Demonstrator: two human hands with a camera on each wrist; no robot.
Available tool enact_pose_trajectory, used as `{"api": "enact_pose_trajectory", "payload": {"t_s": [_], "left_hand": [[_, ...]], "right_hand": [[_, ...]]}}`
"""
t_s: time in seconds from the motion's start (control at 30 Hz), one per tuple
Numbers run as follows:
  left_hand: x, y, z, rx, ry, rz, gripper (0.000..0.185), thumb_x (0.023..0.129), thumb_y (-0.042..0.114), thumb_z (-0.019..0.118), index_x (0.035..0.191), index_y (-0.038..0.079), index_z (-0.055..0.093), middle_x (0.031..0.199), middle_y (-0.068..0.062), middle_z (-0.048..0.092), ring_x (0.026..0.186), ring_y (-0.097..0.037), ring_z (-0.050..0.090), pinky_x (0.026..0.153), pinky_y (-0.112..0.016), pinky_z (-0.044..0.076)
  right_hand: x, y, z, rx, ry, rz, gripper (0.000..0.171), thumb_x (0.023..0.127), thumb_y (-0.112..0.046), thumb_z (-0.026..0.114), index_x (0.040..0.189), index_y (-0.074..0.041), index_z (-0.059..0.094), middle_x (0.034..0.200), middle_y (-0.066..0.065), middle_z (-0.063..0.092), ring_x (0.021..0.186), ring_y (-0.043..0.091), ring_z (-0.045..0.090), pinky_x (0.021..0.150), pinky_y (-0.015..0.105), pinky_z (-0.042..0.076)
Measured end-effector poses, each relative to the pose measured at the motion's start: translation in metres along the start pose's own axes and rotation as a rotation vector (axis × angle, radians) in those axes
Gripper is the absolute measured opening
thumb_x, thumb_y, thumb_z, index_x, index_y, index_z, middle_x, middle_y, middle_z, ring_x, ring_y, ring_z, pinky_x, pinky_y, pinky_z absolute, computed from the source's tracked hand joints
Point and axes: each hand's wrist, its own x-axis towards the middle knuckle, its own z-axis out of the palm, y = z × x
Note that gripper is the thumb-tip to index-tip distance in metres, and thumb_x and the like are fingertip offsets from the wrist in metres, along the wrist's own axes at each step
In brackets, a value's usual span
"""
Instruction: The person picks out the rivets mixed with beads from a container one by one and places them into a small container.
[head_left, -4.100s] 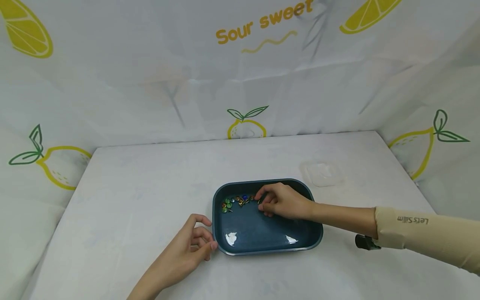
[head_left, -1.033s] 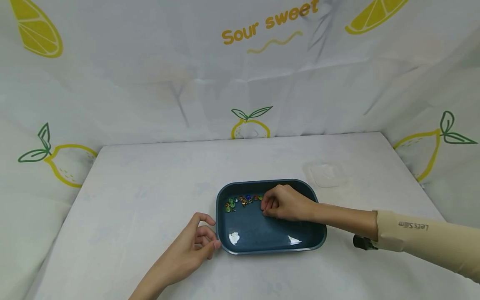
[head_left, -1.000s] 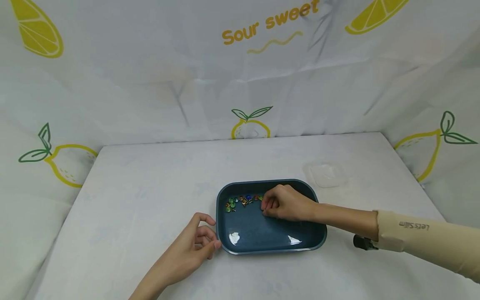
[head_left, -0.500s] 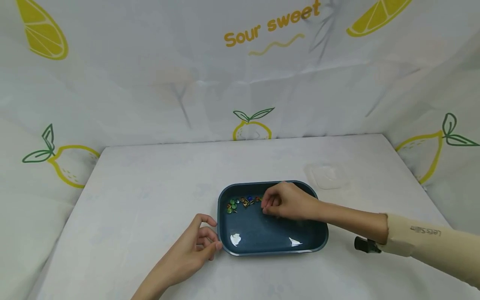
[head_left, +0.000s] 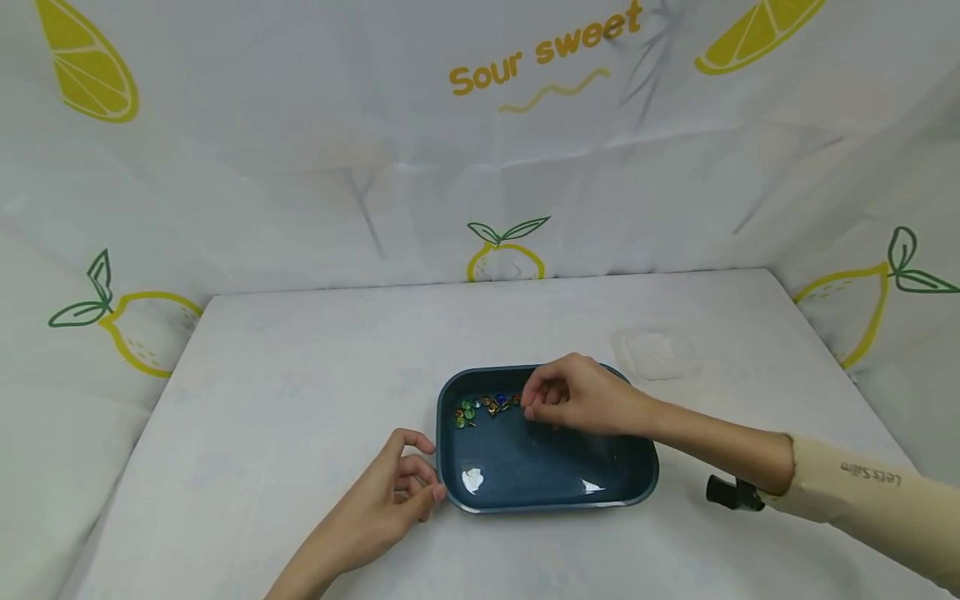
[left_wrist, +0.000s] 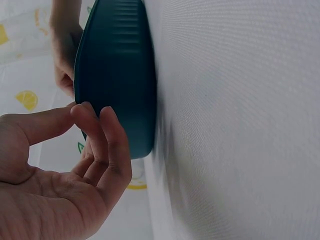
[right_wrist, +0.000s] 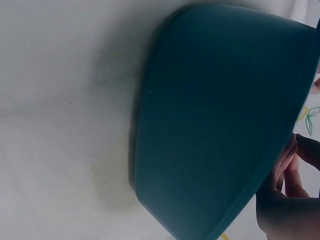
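A dark blue tray [head_left: 547, 502] lies on the white table; its outer wall fills the left wrist view [left_wrist: 117, 75] and the right wrist view [right_wrist: 225, 115]. A short row of small coloured pins [head_left: 480, 407] lies at its far left inside. My right hand [head_left: 529, 405] hovers over the tray at the right end of that row, fingers curled, thumb and forefinger pinched together, seemingly on one pin. My left hand [head_left: 423, 485] rests on the table at the tray's near left corner, fingers relaxed, their tips [left_wrist: 107, 114] against the wall.
A clear plastic lid [head_left: 656, 350] lies on the table behind and right of the tray. A cloth with a lemon print covers the table and hangs as walls on three sides. A small black device [head_left: 731, 492] sits at my right wrist.
My right hand has lifted slightly and drawn a little toward the tray's far edge. The left hand has stayed at the tray corner.
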Motion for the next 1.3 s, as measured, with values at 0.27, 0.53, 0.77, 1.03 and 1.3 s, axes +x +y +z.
{"api": "enact_pose_trajectory", "payload": {"t_s": [0.27,0.53,0.77,1.03,1.3], "left_hand": [[0.000,0.000,0.000,0.001,0.002,0.005,0.049,0.105,0.011,0.069,0.142,0.005,0.037,0.099,-0.012,0.067,0.078,-0.011,0.063,0.071,-0.021,0.053],[-0.001,0.000,0.000,0.003,0.002,0.006,0.049,0.105,0.011,0.069,0.142,0.005,0.037,0.099,-0.012,0.067,0.077,-0.011,0.063,0.070,-0.021,0.052],[-0.001,0.000,0.000,0.005,0.002,0.005,0.050,0.105,0.012,0.069,0.142,0.005,0.037,0.099,-0.011,0.067,0.078,-0.011,0.063,0.071,-0.021,0.052],[-0.001,0.000,0.000,0.010,-0.002,0.019,0.049,0.105,0.012,0.069,0.141,0.004,0.037,0.099,-0.012,0.067,0.077,-0.010,0.063,0.070,-0.021,0.052],[-0.001,0.000,-0.001,0.021,0.001,0.021,0.049,0.105,0.013,0.069,0.142,0.005,0.038,0.099,-0.012,0.067,0.076,-0.010,0.062,0.070,-0.021,0.052]], "right_hand": [[0.000,-0.005,-0.008,0.036,0.045,-0.019,0.006,0.096,-0.007,0.080,0.102,-0.008,0.078,0.089,0.005,0.078,0.068,0.007,0.064,0.064,0.024,0.059],[-0.004,-0.012,-0.018,0.099,0.072,0.012,0.011,0.097,-0.004,0.079,0.107,-0.002,0.077,0.093,0.009,0.078,0.072,0.017,0.071,0.071,0.031,0.065],[-0.007,-0.012,-0.023,0.105,0.113,-0.001,0.010,0.097,-0.005,0.079,0.107,-0.002,0.077,0.090,0.006,0.076,0.072,0.014,0.069,0.070,0.031,0.064],[-0.012,-0.014,-0.030,0.091,0.181,-0.032,0.007,0.098,-0.006,0.078,0.106,-0.007,0.078,0.089,0.004,0.074,0.074,0.020,0.071,0.071,0.030,0.064],[-0.018,-0.015,-0.042,0.063,0.240,-0.026,0.010,0.099,-0.004,0.075,0.106,-0.010,0.078,0.090,0.004,0.075,0.072,0.024,0.071,0.072,0.033,0.064]]}}
